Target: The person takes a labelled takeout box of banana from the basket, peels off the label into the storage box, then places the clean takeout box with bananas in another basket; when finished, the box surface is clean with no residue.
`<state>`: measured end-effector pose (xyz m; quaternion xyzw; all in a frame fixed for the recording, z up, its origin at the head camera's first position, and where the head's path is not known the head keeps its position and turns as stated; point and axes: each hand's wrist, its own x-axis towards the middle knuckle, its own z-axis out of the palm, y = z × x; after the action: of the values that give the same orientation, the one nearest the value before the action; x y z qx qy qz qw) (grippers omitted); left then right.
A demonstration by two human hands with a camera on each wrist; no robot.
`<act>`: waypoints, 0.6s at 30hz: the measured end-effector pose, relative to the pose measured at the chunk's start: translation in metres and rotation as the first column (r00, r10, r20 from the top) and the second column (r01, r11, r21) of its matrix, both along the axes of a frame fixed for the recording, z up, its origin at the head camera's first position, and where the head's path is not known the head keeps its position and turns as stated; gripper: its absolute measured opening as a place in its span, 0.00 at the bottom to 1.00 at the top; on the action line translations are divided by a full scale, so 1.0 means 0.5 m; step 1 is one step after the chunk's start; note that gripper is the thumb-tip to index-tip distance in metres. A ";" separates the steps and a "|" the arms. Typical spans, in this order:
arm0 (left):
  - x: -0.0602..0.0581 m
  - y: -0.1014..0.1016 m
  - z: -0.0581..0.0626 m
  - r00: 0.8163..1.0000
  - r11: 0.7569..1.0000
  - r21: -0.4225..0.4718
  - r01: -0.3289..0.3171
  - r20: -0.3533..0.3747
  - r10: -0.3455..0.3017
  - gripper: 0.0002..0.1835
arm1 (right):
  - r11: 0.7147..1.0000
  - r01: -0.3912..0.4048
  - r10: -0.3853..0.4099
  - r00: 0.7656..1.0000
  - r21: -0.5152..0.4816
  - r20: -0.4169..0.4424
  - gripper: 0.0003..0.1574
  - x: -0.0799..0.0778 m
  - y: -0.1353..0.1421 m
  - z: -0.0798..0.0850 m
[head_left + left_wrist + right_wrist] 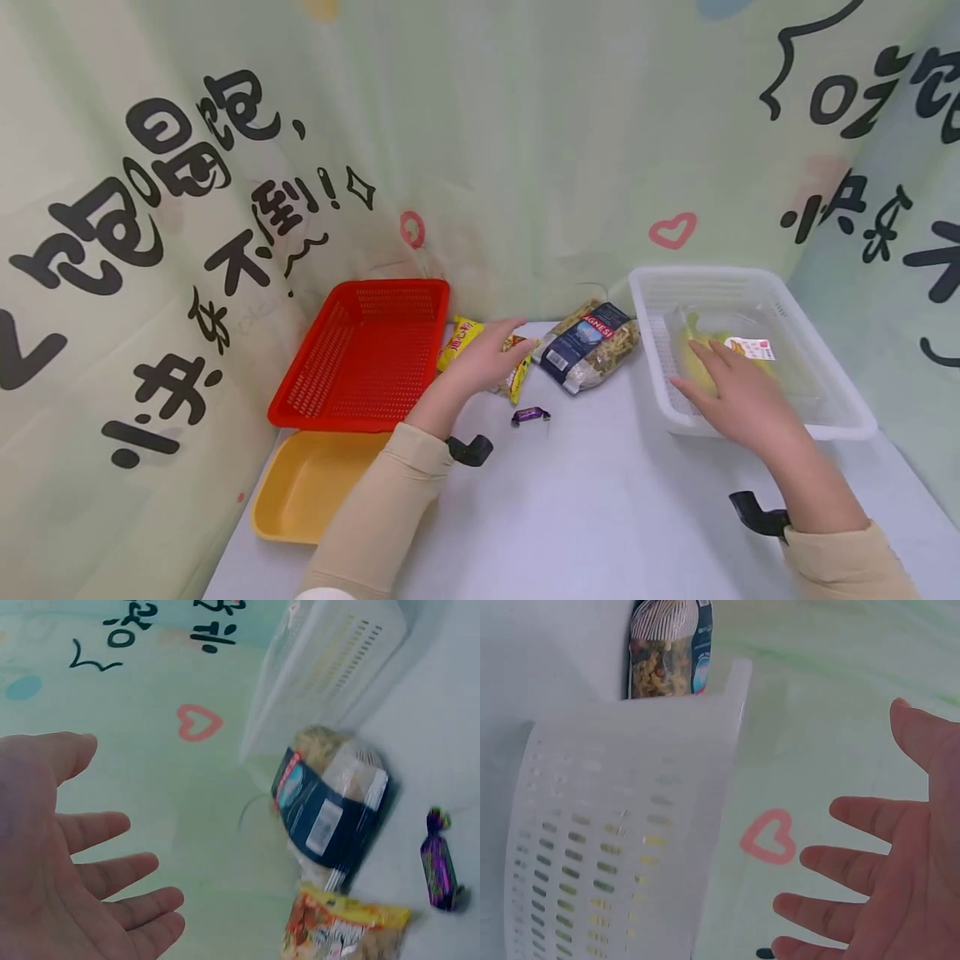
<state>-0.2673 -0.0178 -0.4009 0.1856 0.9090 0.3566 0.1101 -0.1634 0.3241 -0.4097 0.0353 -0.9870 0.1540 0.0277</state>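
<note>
My left hand [487, 360] reaches over a yellow snack packet [459, 337], fingers loosely spread and holding nothing; it covers part of the packet. Right of it lies a clear bag of pasta with a dark blue Agnesi label [592, 337]. A small purple-wrapped candy [530, 415] sits on the table in front of the packet. My right hand [738, 400] hovers over the white basket [832, 432], fingers spread, nothing in its grasp. Inside that basket is a clear plastic box [798, 367] with something yellow in it and a white-and-red label, partly hidden by the hand.
At the left, a red basket [360, 358] stands behind a yellow tray [300, 487], which my left sleeve partly covers. A printed curtain [540, 167] hangs behind the white table [585, 508]. Each wrist wears a black band with a bracket.
</note>
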 end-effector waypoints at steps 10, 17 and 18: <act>-0.023 0.126 -0.009 0.989 0.975 0.200 0.098 0.092 -0.118 0.31 | 0.996 0.050 -0.047 0.998 -0.077 0.050 0.52 0.005 0.106 -0.010; -0.037 0.206 -0.030 0.991 0.976 0.202 0.077 0.091 -0.097 0.28 | 0.989 0.121 -0.113 0.989 -0.083 0.093 0.54 0.013 0.155 -0.016; -0.037 0.216 -0.030 0.992 0.978 0.194 0.078 0.082 -0.095 0.28 | 0.987 0.134 -0.125 0.987 -0.091 0.098 0.54 0.015 0.162 -0.018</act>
<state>-0.2857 0.0901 -0.4157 0.2182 0.8559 0.4448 0.1483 -0.1560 0.4053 -0.4186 -0.0373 -0.9788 0.2015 -0.0060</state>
